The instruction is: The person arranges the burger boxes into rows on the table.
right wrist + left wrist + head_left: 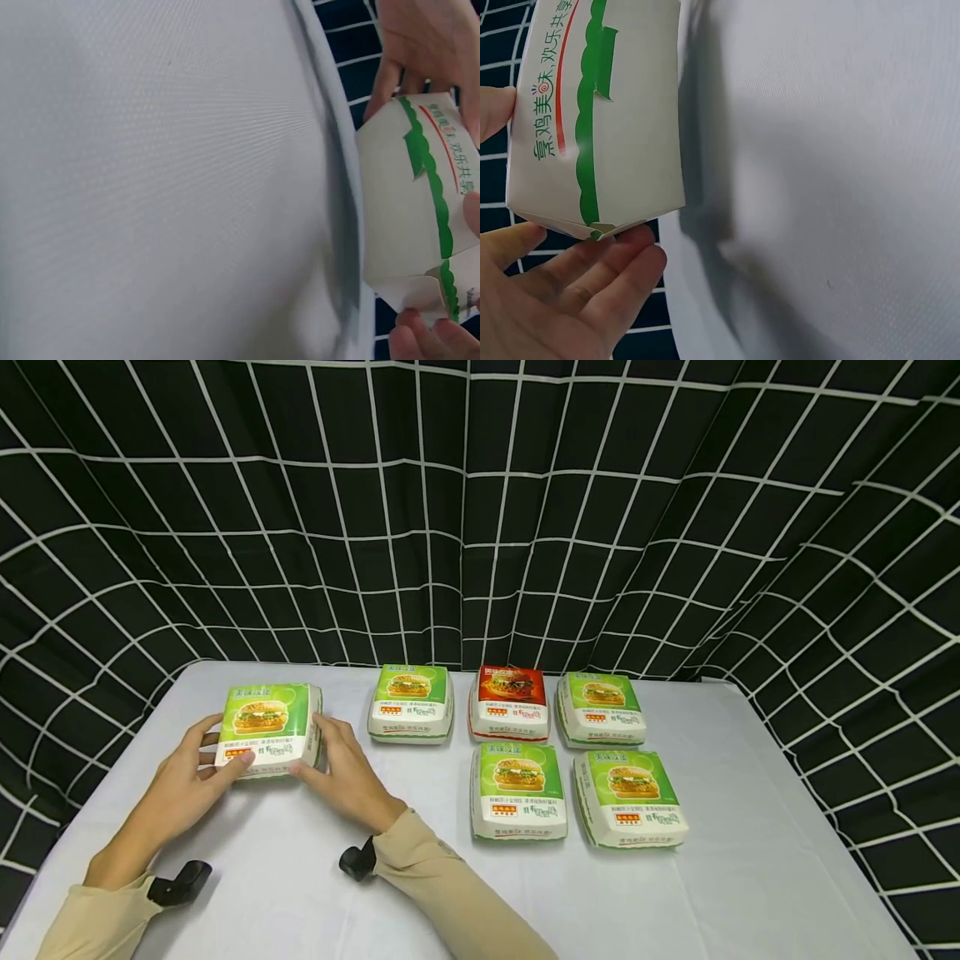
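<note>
Both hands hold one green-and-white burger box (265,717) at the far left of the table, its printed lid facing up. The left hand (180,789) grips its left side, thumb on the front edge. Against the right side lie the fingers of the right hand (348,772), whose thumb touches the front right corner. In the left wrist view the box's front wall (637,127) shows a green scalloped edge and a tucked tab, with a shadow on the cloth beside it. The right wrist view has the same box (397,202) at its right edge, between the hands.
Right of the hands, a green box (409,703), a red box (510,703) and another green box (602,710) form a back row. Two more green boxes, one (519,792) beside the other (632,799), stand in front. A black grid curtain (465,510) hangs behind the white-covered table (300,902).
</note>
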The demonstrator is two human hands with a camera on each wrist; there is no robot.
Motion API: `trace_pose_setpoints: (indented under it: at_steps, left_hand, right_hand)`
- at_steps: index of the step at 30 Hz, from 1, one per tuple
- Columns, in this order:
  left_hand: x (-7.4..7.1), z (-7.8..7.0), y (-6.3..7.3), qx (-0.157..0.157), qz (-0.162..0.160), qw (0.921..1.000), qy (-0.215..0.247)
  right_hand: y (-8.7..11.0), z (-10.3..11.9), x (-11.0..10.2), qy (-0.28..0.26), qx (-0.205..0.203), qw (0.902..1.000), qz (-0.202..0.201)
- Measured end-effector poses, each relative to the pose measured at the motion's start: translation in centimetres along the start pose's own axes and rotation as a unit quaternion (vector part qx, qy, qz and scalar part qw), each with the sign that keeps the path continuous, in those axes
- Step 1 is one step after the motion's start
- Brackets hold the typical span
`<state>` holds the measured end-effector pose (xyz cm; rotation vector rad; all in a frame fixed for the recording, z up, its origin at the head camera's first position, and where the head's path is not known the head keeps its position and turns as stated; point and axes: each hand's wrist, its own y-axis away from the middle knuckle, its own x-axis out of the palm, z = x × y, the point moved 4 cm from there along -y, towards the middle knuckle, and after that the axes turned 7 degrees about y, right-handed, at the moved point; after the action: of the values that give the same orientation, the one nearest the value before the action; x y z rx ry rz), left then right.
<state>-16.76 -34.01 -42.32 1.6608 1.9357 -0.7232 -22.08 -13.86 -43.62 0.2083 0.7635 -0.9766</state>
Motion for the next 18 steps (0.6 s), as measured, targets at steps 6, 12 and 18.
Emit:
trace_pose_setpoints:
  at_steps: [6,12,18]
  left_hand:
    - [0.4,-0.7,0.8,-0.007,0.010,0.9998,-0.012]
    - [0.7,-1.7,1.7,-0.002,0.015,0.9998,-0.016]
    - [1.0,-2.7,2.5,0.012,0.008,0.9998,-0.011]
  right_hand:
    - [1.1,0.3,-1.1,0.005,-0.002,1.0000,0.008]
    - [2.5,0.6,-2.1,-0.003,0.005,0.9999,0.013]
    - [4.0,0.6,-2.8,-0.013,0.017,0.9997,0.015]
